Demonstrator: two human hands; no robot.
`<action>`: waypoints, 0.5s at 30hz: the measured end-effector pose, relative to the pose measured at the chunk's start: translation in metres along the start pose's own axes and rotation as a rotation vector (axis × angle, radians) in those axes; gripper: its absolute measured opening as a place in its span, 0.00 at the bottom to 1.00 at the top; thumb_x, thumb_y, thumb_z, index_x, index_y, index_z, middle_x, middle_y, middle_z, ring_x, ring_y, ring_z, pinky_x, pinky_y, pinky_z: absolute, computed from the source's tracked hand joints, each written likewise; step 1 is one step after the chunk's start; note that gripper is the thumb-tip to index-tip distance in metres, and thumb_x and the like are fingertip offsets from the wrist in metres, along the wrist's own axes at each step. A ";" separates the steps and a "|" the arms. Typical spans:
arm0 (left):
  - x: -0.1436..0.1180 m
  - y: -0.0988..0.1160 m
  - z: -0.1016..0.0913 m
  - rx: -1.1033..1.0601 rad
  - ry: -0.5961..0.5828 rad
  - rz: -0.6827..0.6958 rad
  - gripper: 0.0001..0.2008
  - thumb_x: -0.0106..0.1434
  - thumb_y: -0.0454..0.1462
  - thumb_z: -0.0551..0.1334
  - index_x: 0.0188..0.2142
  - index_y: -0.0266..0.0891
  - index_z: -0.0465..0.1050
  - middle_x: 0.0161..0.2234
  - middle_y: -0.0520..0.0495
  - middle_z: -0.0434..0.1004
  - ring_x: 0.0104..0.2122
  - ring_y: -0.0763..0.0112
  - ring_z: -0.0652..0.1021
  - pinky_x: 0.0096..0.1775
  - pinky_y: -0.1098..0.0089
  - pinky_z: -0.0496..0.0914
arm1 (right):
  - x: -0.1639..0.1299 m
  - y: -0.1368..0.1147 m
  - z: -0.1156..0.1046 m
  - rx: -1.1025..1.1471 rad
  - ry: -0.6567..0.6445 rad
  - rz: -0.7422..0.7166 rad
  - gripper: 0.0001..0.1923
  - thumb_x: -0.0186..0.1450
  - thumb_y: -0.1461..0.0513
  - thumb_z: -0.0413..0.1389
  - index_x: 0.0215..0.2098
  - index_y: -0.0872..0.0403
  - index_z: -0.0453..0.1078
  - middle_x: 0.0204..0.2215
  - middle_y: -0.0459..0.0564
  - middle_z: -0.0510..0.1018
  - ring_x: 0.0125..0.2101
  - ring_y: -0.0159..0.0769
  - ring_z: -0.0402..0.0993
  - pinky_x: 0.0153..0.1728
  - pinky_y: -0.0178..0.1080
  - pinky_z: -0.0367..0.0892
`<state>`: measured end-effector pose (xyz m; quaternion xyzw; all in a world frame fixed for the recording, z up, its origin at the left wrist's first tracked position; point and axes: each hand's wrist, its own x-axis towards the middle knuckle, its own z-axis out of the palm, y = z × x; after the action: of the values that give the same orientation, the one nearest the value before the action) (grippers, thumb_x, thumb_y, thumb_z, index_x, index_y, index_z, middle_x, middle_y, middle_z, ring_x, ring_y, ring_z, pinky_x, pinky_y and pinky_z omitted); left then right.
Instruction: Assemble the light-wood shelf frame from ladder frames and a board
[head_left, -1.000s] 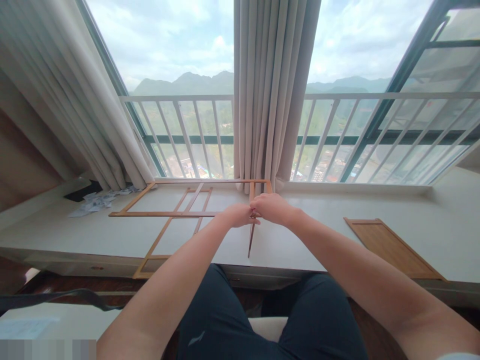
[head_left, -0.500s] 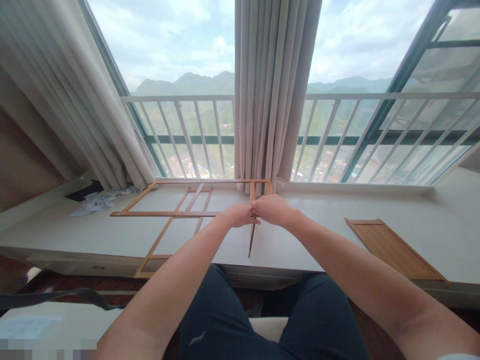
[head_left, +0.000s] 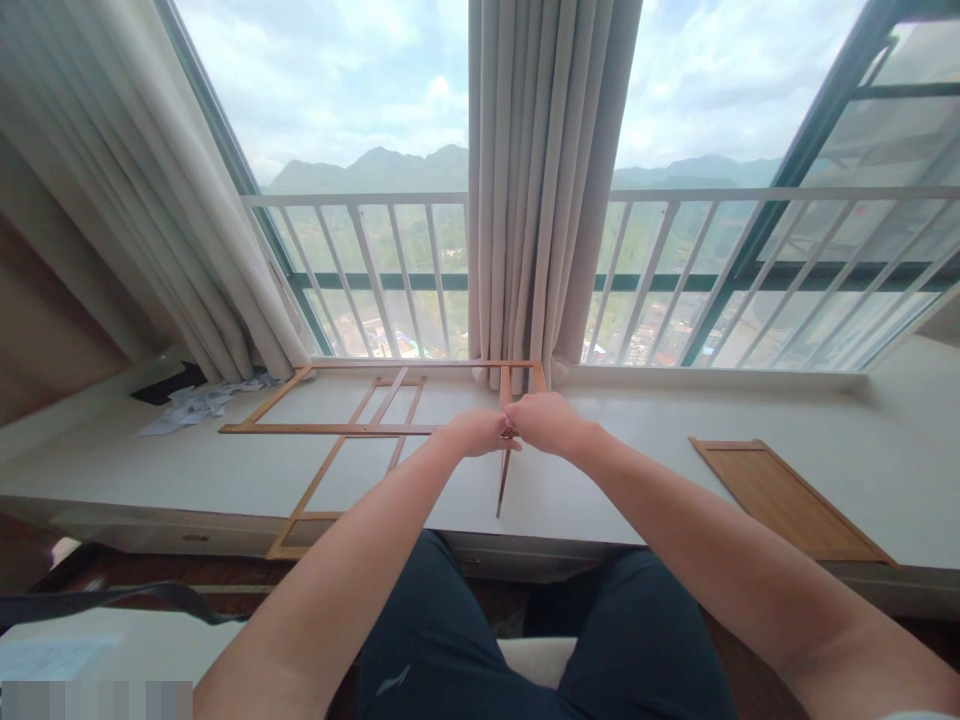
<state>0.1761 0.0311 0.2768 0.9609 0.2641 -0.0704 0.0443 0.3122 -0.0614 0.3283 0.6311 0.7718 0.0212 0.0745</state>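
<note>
Seated close to a white window ledge [head_left: 615, 480], a person brings the left hand [head_left: 480, 432] and right hand [head_left: 546, 420] together at the near right corner of an upper wooden frame [head_left: 337, 429]. Both hands keep a narrow grip, fingers closed on the frame, apparently one steadying the corner while the other works finely; what lies between the fingertips is too small to tell. A slim wooden piece [head_left: 503, 485] slants out below them toward the ledge's front edge. The frame stretches left above a lower wooden frame [head_left: 318, 480], whose near end juts past the edge, perhaps for want of depth. A wooden panel [head_left: 787, 500] lies well apart at right, seemingly set aside to leave elbow room; crumpled papers [head_left: 187, 408] sit far left.
</note>
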 end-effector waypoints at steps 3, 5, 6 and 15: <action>-0.001 0.000 0.000 0.001 -0.009 -0.013 0.21 0.67 0.55 0.57 0.44 0.45 0.79 0.39 0.43 0.83 0.40 0.56 0.81 0.38 0.66 0.71 | -0.001 0.000 0.001 0.004 0.012 0.004 0.10 0.68 0.62 0.54 0.43 0.56 0.76 0.40 0.62 0.81 0.42 0.51 0.80 0.38 0.43 0.71; -0.001 0.000 0.000 -0.004 -0.011 -0.022 0.21 0.67 0.56 0.57 0.44 0.45 0.79 0.40 0.43 0.83 0.40 0.56 0.81 0.38 0.66 0.71 | -0.001 0.000 0.003 0.008 0.031 0.005 0.10 0.69 0.61 0.53 0.44 0.56 0.75 0.40 0.62 0.81 0.41 0.50 0.80 0.38 0.43 0.70; -0.002 0.000 0.000 -0.008 -0.009 -0.025 0.21 0.67 0.56 0.58 0.44 0.44 0.79 0.40 0.42 0.83 0.40 0.55 0.81 0.38 0.66 0.71 | -0.001 0.000 0.004 0.011 0.043 0.006 0.11 0.70 0.61 0.53 0.45 0.56 0.74 0.40 0.62 0.81 0.41 0.50 0.80 0.38 0.42 0.70; 0.000 -0.002 0.004 -0.020 0.026 0.007 0.22 0.66 0.55 0.58 0.47 0.44 0.77 0.39 0.42 0.82 0.39 0.56 0.82 0.37 0.66 0.72 | -0.006 0.004 0.005 0.047 0.067 0.004 0.13 0.72 0.59 0.49 0.49 0.56 0.69 0.41 0.61 0.81 0.40 0.47 0.79 0.36 0.41 0.68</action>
<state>0.1749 0.0326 0.2731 0.9621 0.2622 -0.0551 0.0505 0.3179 -0.0669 0.3244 0.6332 0.7729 0.0242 0.0338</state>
